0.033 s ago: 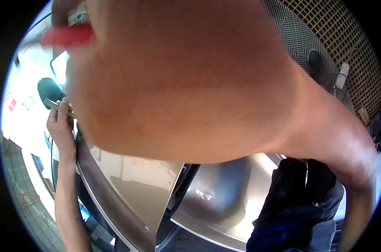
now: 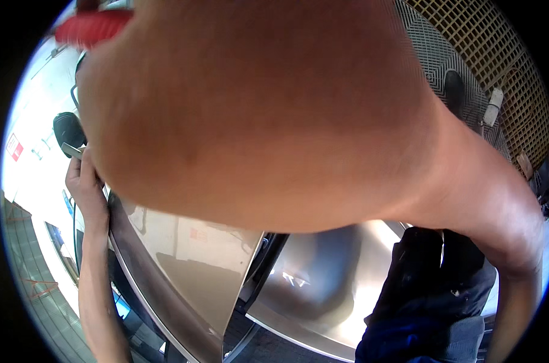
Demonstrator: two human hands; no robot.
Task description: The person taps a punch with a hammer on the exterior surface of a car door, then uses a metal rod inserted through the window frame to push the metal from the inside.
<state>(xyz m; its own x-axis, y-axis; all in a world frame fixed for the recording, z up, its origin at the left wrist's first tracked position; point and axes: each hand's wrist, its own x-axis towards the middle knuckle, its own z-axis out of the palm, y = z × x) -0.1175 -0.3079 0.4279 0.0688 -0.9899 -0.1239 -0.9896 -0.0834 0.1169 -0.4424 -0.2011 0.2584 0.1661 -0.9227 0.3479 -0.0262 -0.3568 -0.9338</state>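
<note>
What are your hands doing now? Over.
Right hand close to camera, red-handled tool beside it. Left hand on curved steel panel edge. Right arm blocks most of the view.

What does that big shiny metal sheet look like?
The shiny metal sheet is smooth, silvery and curved, like polished steel, and it mirrors the pale room around it. It slants from upper left down to the bottom middle, ending in a sharp straight edge. The left hand grips its upper rim. A second shiny curved panel sits just to its right, across a dark gap.

The scene was brightly lit, overexposed at the left. The near arm (image 2: 274, 121) was blurred; edges were bent by fisheye distortion.
</note>
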